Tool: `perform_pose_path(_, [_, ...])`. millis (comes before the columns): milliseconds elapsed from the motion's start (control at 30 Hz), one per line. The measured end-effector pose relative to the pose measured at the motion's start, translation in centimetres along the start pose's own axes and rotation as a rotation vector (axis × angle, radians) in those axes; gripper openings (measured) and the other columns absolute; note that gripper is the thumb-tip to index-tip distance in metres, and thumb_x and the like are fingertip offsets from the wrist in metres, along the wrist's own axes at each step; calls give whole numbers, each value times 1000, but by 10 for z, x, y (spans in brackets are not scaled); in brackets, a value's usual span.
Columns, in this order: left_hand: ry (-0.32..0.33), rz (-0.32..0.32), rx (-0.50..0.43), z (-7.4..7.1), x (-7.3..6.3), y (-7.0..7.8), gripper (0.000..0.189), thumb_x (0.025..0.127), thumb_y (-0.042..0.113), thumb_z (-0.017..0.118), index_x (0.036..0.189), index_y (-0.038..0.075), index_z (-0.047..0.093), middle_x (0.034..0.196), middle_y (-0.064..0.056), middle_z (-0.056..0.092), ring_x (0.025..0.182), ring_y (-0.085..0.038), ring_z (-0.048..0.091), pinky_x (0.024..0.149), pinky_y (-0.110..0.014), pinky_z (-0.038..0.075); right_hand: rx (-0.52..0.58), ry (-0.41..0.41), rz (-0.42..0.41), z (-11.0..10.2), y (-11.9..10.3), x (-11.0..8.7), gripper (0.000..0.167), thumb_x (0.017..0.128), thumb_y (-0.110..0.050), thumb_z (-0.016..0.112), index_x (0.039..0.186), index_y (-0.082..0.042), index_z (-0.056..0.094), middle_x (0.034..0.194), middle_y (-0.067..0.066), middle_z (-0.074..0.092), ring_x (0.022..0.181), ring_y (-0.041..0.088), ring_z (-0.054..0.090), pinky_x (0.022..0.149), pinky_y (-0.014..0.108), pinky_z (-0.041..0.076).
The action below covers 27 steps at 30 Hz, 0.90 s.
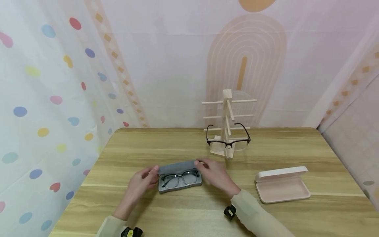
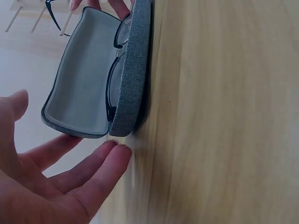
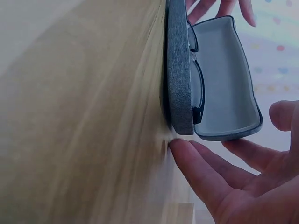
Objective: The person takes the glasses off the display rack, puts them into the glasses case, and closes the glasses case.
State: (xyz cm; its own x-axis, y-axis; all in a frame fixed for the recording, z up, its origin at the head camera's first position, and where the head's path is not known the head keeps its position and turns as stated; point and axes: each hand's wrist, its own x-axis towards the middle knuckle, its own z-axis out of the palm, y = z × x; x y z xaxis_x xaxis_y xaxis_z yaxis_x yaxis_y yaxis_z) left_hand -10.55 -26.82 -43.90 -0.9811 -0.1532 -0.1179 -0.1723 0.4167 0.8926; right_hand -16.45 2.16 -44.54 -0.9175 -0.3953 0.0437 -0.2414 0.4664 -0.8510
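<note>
A grey glasses case (image 1: 177, 168) lies open on the table, its lid raised at the back. Black-framed glasses (image 1: 179, 175) rest inside its lower half. My left hand (image 1: 137, 186) is at the case's left end, thumb close to the lid's corner; in the left wrist view the left hand (image 2: 70, 186) has spread fingers, one behind the lid. At the opposite end is my right hand (image 1: 216, 175), its thumb near the lid's other corner. The right wrist view shows the right hand (image 3: 247, 182) with thumb apart from the lid and a fingertip behind it.
Behind the case stands a wooden glasses rack (image 1: 227, 94) with several rods, and a second pair of black-framed glasses (image 1: 228, 144) sits low on it. To the right, a white case (image 1: 282, 191) with pink lining lies open on the wooden table (image 1: 148, 141). Patterned cloth (image 1: 165, 65) hangs behind.
</note>
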Motion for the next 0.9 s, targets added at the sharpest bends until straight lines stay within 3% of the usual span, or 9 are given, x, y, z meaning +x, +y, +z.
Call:
perform_pose_path(367, [-22,-20,3,2,7,2,67,106,48,55,140,-9,56,118,-31,69,98,-34,74,78,-41,63,-14,-34,7,4,-1,10,55,107,-53,50,139,-11,65,126,11,71,114,28,66,92,49,55])
perform_pose_path(600, [-34,-20,-19,3,11,3,56,105,41,60,134,-7,61,122,-30,68,96,-33,74,78,-41,63,195,-120,65,0,2,10,50,106,-40,60,139,-4,61,131,21,64,101,30,70,76,38,62])
perform_pose_path(767, [-59,-42,-91,3,11,3,52,104,33,65,133,-9,60,121,-27,68,100,-32,72,80,-42,63,335,-168,97,-3,4,11,46,104,-31,64,139,0,60,132,22,61,109,32,66,81,41,62])
perform_pose_path(900, [-103,-64,-169,1,12,-1,46,101,23,70,132,-10,60,118,-23,70,103,-30,71,85,-43,62,383,-190,107,-4,7,11,46,103,-27,67,139,1,58,131,21,62,109,32,65,81,42,62])
